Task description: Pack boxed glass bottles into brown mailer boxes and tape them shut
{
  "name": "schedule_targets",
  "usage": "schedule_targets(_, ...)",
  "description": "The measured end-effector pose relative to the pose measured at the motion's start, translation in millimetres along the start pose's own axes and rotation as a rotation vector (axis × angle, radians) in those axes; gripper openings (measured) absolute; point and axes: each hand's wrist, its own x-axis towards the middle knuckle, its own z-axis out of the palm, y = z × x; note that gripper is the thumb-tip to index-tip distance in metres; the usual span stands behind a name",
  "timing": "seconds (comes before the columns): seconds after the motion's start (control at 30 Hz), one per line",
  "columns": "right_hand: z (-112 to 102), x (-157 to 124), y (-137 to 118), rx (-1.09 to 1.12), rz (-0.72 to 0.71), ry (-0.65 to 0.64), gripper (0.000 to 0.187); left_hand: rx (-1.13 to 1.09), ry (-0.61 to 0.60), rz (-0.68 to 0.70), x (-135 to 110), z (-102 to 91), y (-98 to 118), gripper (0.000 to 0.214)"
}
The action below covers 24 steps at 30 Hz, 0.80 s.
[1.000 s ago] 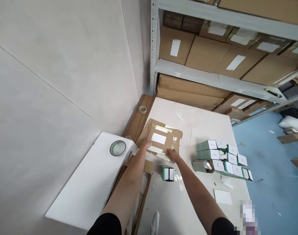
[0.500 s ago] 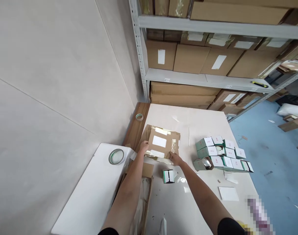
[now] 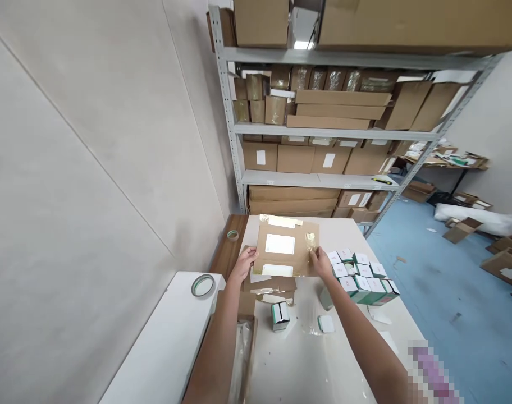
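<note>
Brown cardboard piece (image 3: 300, 255) now hangs higher over the table (image 3: 289, 362) at eleven o'clock, exposing other cardboard (image 3: 277, 284) at its six; left hand (image 3: 246, 262) pinches its nine-o'clock edge, right hand (image 3: 321, 262) its three; both evidently carry it.

"What did you have on the left?"

"From my end I saw a pale grey wall (image 3: 91, 191) crossed by thin seams (image 3: 79, 137), and a brown wood-grain strip (image 3: 225, 249) between it and a white worktable (image 3: 289, 365)."

"And ahead?"

"I faced a grey metal shelving unit (image 3: 336, 133) on perforated uprights (image 3: 223, 73), just beyond the worktable."

"To the right?"

"I had blue floor (image 3: 441, 280), a cluttered far table (image 3: 430, 161) and a pale back wall (image 3: 496, 112). Light left a dull sheen on the worktable."
</note>
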Motion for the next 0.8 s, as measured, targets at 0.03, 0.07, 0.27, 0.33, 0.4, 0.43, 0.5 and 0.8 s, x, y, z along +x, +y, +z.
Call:
schedule_targets(0.03, -18.3, -2.1, -4.1, 0.034, 0.006, 0.068, 0.054, -0.009, -0.017, 0.017, -7.0, 8.1, 8.1, 0.055)
schedule_targets(0.07, -36.5, -6.1, -7.4, 0.082, 0.013, 0.12, 0.059, -0.014, -0.032, 0.03, -14.0, 16.5, 14.9, 0.056)
schedule_targets(0.27, -131.7, -57.7, -9.3, 0.486, -0.001, 0.116, 0.069, 0.017, -0.099, 0.076, -54.6, 70.9, 32.8, 0.071)
schedule_targets(0.33, -154.1, -78.1, -0.7, 0.534, 0.02, 0.124, 0.069, 0.073, -0.105, 0.066, -69.4, 89.5, 32.4, 0.073)
schedule_targets(0.4, -170.7, -98.1, 13.8, 0.56, 0.032, 0.12, 0.072, 0.149, -0.093, 0.067, -85.7, 106.7, 28.4, 0.067)
schedule_targets(0.43, -177.0, -108.3, 23.0, 0.573, 0.034, 0.113, 0.075, 0.188, -0.079, 0.077, -94.4, 114.6, 24.8, 0.062)
schedule_targets(0.5, -186.3, -129.7, 44.2, 0.602, 0.037, 0.093, 0.079, 0.245, -0.049, 0.09, -113.2, 129.4, 13.8, 0.058)
schedule_targets(0.8, -215.2, -233.4, 144.3, 0.354, 0.107, -0.034, 0.053, 0.311, 0.14, 0.013, -207.9, 195.8, -91.1, 0.07)
